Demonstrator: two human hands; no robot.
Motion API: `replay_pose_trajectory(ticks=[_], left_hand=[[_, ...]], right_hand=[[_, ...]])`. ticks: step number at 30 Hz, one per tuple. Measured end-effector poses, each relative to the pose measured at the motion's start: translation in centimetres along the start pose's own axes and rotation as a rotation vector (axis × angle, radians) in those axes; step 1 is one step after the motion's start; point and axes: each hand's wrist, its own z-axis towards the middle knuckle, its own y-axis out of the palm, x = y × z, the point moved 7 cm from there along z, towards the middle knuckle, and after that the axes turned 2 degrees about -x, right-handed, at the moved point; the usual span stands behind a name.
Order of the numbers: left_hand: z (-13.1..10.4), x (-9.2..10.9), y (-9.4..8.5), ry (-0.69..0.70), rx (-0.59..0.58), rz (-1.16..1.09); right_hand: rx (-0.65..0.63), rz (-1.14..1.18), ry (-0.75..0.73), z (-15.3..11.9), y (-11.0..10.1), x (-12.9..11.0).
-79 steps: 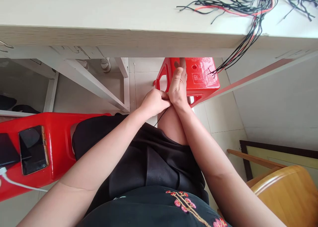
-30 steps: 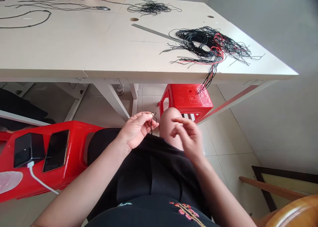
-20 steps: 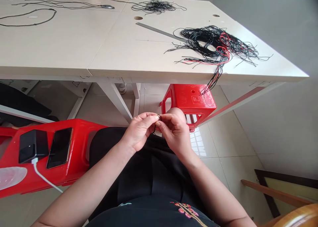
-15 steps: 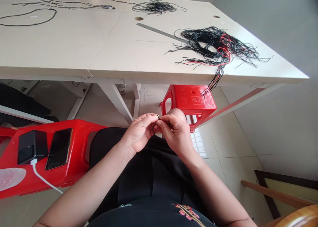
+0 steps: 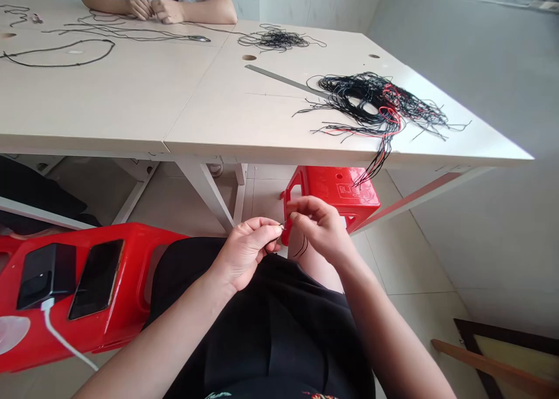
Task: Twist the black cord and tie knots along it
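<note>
Above my lap, my left hand pinches a thin black cord between thumb and forefinger. Part of the cord curls down under the fingers, mostly hidden by them. My right hand is just to the right, thumb and forefinger closed on a fine strand of the same cord. A short piece of the strand spans the small gap between both hands. Below the right hand, loose black cord ends dangle in front of my bare knee. Whether there is a knot at the left fingertips is too small to tell.
A pale table stands ahead, bearing a bundle of black and red cords, a metal ruler and a tangled cord pile. Another person's hands rest at the far side. Left, a red stool holds a phone and a black box.
My hands were together at the cord; now the right hand has drawn away to the right, with a strand stretched between them. The view has tilted up, showing more of the other person.
</note>
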Motion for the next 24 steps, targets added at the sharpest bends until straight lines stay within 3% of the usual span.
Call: replay_pose_trajectory(ticks=[3,5,9,14,19,24], left_hand=[[0.0,0.2,0.2,0.002,0.011,-0.049],[0.1,0.2,0.4,-0.004,0.006,-0.074],[0.2,0.1,0.6,-0.008,-0.013,-0.099],[0.0,0.2,0.8,0.008,-0.023,-0.129],[-0.3,0.1,1.3,-0.019,-0.025,-0.174],[-0.8,0.1,1.8,-0.080,-0.002,-0.240]], right_hand=[[0.150,-0.075,-0.259,-1.1,-0.7,-2.0],[0.075,-0.071,-0.349,-2.0,0.1,-2.8],[-0.004,-0.124,-0.320,-3.0,1.4,-3.0],[-0.004,0.078,-0.201,-2.9,1.8,-2.4],[0.048,0.025,-0.283,-3.1,1.5,-3.5],[0.145,0.146,-0.246,-3.2,1.2,-3.5]])
